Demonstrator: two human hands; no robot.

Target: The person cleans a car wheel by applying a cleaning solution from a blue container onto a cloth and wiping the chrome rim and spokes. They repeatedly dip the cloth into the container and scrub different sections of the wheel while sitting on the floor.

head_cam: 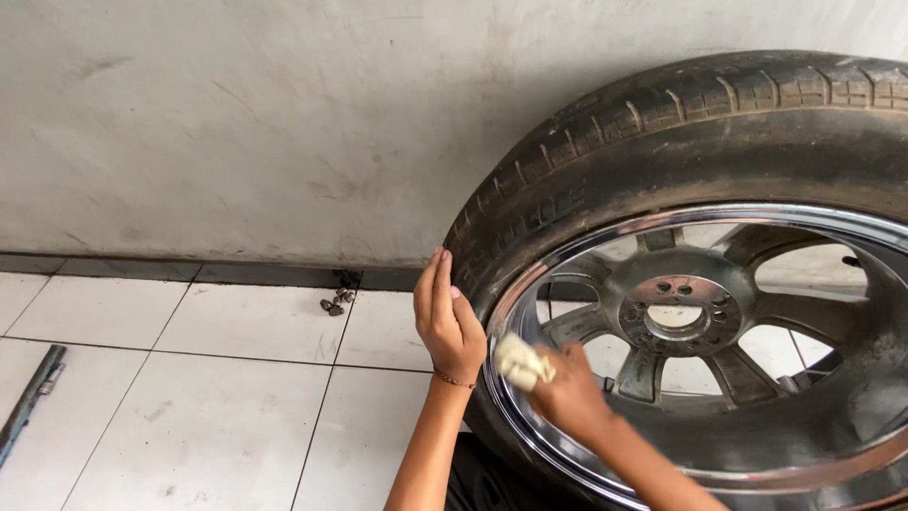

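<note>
**Cloth on the chrome rim**

I see a worn black rubber tyre on a shiny chrome spoked wheel, leaning near a grey wall. My left hand lies flat and open on the tyre's edge. Just right of it, my right hand is closed around a small cream cloth, pressed to the rim. Left of both hands, small metal nuts lie on white floor tiles.

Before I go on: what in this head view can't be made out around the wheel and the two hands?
- Black rubber tyre and chrome alloy rim: right and lower parts cut off by the frame edges.
- Pale yellowish cloth: mostly covered by the right hand.
- Small dark metal pieces by the wall: too small to identify.
- Grey metal bar: cut off at the left edge.
- Left hand: palm faces the tyre, contact hidden.
</note>
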